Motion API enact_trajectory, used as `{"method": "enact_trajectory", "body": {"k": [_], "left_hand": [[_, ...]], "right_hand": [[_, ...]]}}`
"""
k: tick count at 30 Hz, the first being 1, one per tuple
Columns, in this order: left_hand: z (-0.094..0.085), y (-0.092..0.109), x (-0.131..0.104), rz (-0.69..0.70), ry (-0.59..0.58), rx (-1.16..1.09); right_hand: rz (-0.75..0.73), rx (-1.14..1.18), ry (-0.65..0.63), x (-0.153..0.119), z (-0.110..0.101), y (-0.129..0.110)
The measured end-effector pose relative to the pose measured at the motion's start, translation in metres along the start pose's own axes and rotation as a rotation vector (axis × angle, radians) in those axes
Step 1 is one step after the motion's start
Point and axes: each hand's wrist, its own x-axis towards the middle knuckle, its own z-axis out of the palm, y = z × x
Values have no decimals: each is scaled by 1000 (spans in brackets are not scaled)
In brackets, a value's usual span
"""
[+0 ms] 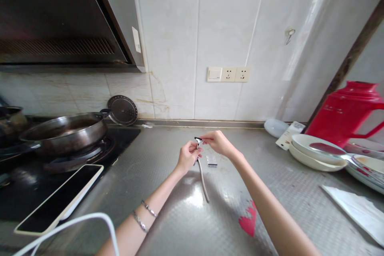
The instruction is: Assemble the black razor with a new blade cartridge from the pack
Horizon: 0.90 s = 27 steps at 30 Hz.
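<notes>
Above the middle of the metal counter [168,184], both my hands close on one small black-and-silver piece [198,141]. My left hand [189,156] pinches its lower, silver part from the left. Fingers of my right hand [217,142] are closed at its black upper end. The piece is too small to name. Below my left fingers a thin beige cord-like length [203,180] runs down toward me; whether it joins the piece is hidden by my fingers. Just right of it, a small clear plastic packet [211,161] with a dark edge lies on the counter.
At left, a steel pan [70,130] sits on the black stove, with a phone [60,198] at its front edge and a white cable [90,218] nearby. At right stand a red thermos [345,114], stacked bowls [316,160] and a white napkin [357,210].
</notes>
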Motion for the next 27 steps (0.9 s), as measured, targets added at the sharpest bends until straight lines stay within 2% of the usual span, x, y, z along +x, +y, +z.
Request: {"method": "enact_trajectory", "body": {"k": [8,21,24,27], "left_hand": [[1,-4,0,48,30,-7],[2,4,-1,-15,49,-41],[-1,7,2,-5,61,-37],[-5,9,7,10,94,-63]], "right_hand": [[50,5,18,0,4,1],[145,193,-1,3,5,14],[187,252,55,3,4,17],[299,267,148,0,3,16]]}}
